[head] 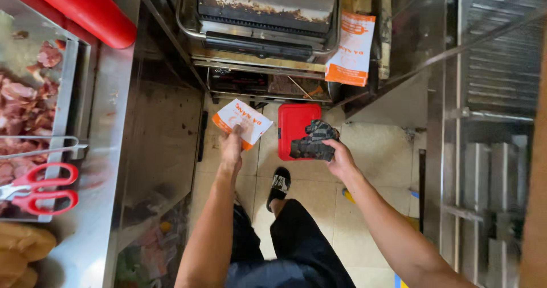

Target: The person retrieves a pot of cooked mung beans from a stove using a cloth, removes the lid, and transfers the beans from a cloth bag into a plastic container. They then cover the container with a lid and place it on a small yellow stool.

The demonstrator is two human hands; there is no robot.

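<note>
Along the left edge runs my steel desk, with a tray of raw meat pieces set into it, metal tongs lying across the tray's near rim and red-handled scissors just below them. At the desk's near left corner sit a few bread rolls.

Moving right, my left hand is stretched out over the tiled floor. It holds a white and orange paper bag; my fingers are narrowly pinched on its lower edge, thumb on top. I judge the bag very light, thin and floppy, easy to crease or tear, so a pinch near the open edge suits it best.

Beyond it, a red plastic lid or board lies on the floor in front of the dark grill, beside which another paper bag of the same kind hangs.

Further right, my right hand grips a dark, crumpled cloth-like bundle. My fingers are curled round its right end, closed on it. It looks soft and limp, light, not slippery; bunching a good fold in the palm should hold it. Below, one foot in a black sandal stands on the floor.
</note>
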